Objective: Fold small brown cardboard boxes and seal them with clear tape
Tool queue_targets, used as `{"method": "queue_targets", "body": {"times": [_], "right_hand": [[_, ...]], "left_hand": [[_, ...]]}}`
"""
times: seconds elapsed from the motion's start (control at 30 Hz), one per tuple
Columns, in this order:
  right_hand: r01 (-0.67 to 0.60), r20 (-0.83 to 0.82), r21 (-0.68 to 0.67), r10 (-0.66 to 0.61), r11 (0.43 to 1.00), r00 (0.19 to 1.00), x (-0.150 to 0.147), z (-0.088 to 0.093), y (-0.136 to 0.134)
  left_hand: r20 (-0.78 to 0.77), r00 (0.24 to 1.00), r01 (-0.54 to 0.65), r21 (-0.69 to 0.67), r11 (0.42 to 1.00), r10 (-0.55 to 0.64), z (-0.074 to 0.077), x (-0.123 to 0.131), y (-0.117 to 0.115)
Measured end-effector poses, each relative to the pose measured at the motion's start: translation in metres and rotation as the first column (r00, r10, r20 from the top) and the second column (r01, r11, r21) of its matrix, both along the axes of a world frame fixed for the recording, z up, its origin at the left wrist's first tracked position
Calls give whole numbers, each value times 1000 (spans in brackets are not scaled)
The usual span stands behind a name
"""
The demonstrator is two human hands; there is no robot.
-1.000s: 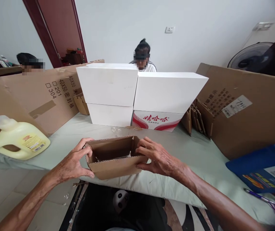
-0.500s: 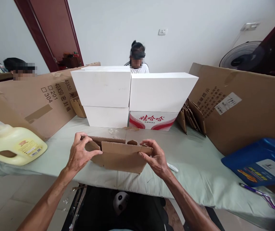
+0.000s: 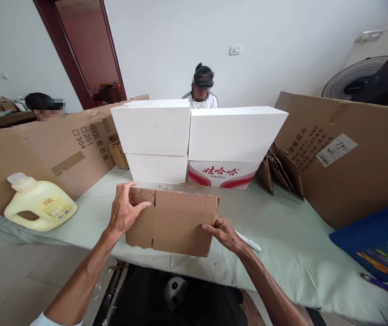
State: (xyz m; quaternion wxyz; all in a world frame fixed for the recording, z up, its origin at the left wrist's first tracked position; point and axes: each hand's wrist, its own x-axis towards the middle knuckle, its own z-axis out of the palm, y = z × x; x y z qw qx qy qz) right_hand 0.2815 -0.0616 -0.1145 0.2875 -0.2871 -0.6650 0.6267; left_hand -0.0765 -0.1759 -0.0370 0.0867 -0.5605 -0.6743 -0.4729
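Observation:
A brown cardboard box [image 3: 182, 222], pressed flat or nearly so, stands tilted near the table's front edge with its broad side facing me. My left hand [image 3: 126, 208] grips its upper left corner, thumb across the front and fingers behind. At the right edge my right hand [image 3: 224, 233] is closed on the cardboard, thumb in front; its other fingers are partly hidden behind. Slots show in the panel near the left side. A white-handled tool [image 3: 249, 241] lies on the cloth just beyond my right wrist.
White boxes [image 3: 153, 131] are stacked behind the cardboard, one with red lettering [image 3: 221, 173]. A yellow jug [image 3: 42, 206] stands left, a blue jug [image 3: 377, 244] right. Large cardboard sheets [image 3: 346, 167] flank the table. Folded cardboard [image 3: 282, 172] leans at right. A person [image 3: 203, 90] sits opposite.
The cardboard box, open at the top before, now looks flattened and shows its broad side. My right hand has moved down its right edge. The view has shifted slightly left.

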Motion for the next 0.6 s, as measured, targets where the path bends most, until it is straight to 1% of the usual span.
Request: {"method": "queue_targets", "body": {"times": [0.1,0.17,0.23,0.33,0.43,0.5,0.6], "right_hand": [[-43,-4,-49,43,998,999,1,9,-3],[-82,11,-71,83,994,996,2,15,-5],[-106,43,-63,108,992,993,4,17,-7],[-131,88,-43,134,990,987,7,16,-10],[-190,106,-46,193,981,975,7,14,-12],[-219,105,-55,224,974,969,6,12,-16],[-226,101,-67,232,972,967,5,8,-28]], "left_hand": [[152,988,26,-28,999,-21,7,-4,8],[280,958,71,-45,996,-55,12,-8,13],[375,923,113,-60,992,-82,17,-13,18],[420,903,128,-62,990,-90,21,-19,24],[439,895,117,-65,991,-76,24,-23,29],[456,888,107,-73,992,-62,27,-21,31],[483,874,97,-74,992,-50,30,-14,30]]}}
